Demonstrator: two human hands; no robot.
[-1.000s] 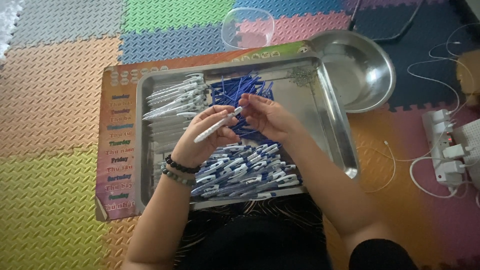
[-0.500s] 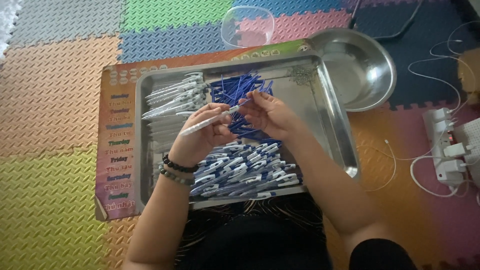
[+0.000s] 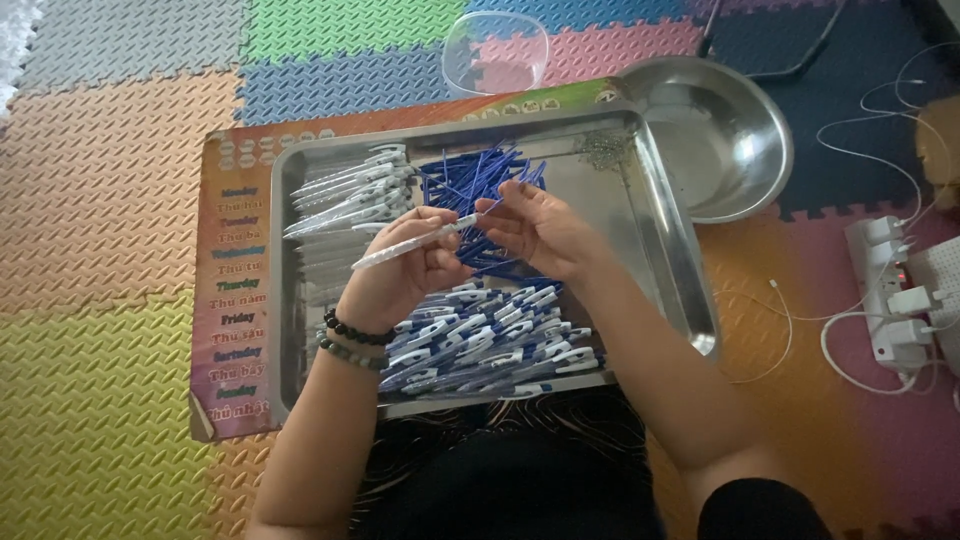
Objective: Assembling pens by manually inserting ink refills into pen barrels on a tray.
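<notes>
A steel tray lies on a colourful foam mat, with a round steel bowl touching its far right corner. Inside the tray lie finished pens, empty clear barrels and blue refills. The left hand is closed around a pen barrel; the right hand, fingers loosely curled, pinches the barrel's tip above the refills.

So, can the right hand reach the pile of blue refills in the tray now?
Probably yes. The right hand hovers just over the blue refills in the metal tray, and nothing lies between them.
</notes>
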